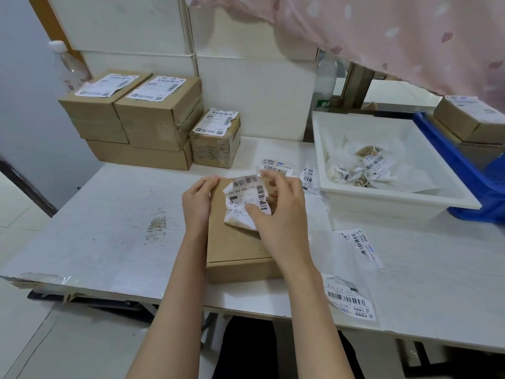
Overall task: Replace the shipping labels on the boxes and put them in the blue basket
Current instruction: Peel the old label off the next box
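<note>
A white table (109,228) is filling most of the view, its surface scuffed and its near left edge peeling. Pink patterned fabric (396,36) is hanging across the far right. A white tray (396,203) is sitting at the right side of the table, holding crumpled old labels (363,168). Just right of it the blue basket (451,160) is standing, with a labelled box (470,119) seeming to lie inside it, though the basket's wall is hiding how it sits. At the far left a stack of cardboard boxes (142,119) is waiting, each top one wearing a torn label, and a smaller taped box (216,140) is standing just right of the stack.

In the near middle a flat cardboard box (235,250) is lying on the table. The left hand (198,198) is resting on the box's left far edge, fingers curled over the corner and steadying it. The right hand (278,212) is pinching a crumpled, partly peeled shipping label (246,198) between thumb and fingers above the box top; whether the label's near end is clinging to the cardboard cannot be told. Fresh labels (352,296) are lying loose on the table to the right of the box, near and far.
</note>
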A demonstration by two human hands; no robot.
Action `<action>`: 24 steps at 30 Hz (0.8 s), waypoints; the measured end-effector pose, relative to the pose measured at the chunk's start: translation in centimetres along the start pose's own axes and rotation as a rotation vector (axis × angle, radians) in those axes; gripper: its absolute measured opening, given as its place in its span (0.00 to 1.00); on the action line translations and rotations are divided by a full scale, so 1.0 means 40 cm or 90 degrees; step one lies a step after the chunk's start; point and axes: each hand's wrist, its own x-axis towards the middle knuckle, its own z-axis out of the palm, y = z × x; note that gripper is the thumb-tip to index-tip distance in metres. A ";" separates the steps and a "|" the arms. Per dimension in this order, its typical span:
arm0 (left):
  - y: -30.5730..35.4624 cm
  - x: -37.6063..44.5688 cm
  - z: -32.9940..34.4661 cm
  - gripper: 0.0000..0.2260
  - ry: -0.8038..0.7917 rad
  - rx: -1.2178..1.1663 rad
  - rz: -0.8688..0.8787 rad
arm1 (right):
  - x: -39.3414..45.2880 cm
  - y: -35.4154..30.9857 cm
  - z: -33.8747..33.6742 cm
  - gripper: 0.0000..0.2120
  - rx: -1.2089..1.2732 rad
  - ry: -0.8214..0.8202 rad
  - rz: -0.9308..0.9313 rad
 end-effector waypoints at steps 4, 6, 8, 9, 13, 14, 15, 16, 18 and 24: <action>0.004 -0.002 -0.001 0.08 -0.004 -0.018 -0.011 | -0.011 -0.025 -0.008 0.20 0.049 0.074 -0.074; 0.006 -0.003 -0.001 0.10 -0.007 -0.022 -0.006 | -0.017 -0.030 -0.014 0.18 0.023 -0.009 -0.120; 0.008 -0.004 -0.001 0.11 -0.012 -0.018 -0.002 | -0.020 -0.024 -0.009 0.18 -0.121 -0.160 -0.114; 0.008 -0.004 -0.001 0.11 -0.014 -0.014 -0.002 | -0.021 -0.017 -0.002 0.16 -0.196 -0.188 -0.117; 0.007 -0.004 -0.001 0.10 -0.007 -0.022 -0.011 | -0.010 0.004 0.014 0.13 -0.141 -0.045 -0.066; 0.008 -0.006 0.000 0.09 -0.007 -0.024 -0.013 | -0.005 0.008 0.013 0.13 -0.116 -0.008 -0.043; 0.008 -0.007 0.000 0.09 -0.008 -0.026 -0.014 | 0.001 0.012 0.011 0.12 -0.096 0.019 -0.021; 0.009 -0.009 0.001 0.09 -0.010 -0.029 -0.014 | 0.004 0.012 0.007 0.11 -0.082 0.034 -0.001; 0.008 -0.010 0.000 0.09 -0.012 -0.031 -0.017 | 0.006 0.009 0.003 0.11 -0.060 0.032 0.019; 0.006 -0.009 -0.003 0.08 -0.012 -0.029 -0.023 | 0.001 0.001 0.002 0.12 -0.068 0.007 0.025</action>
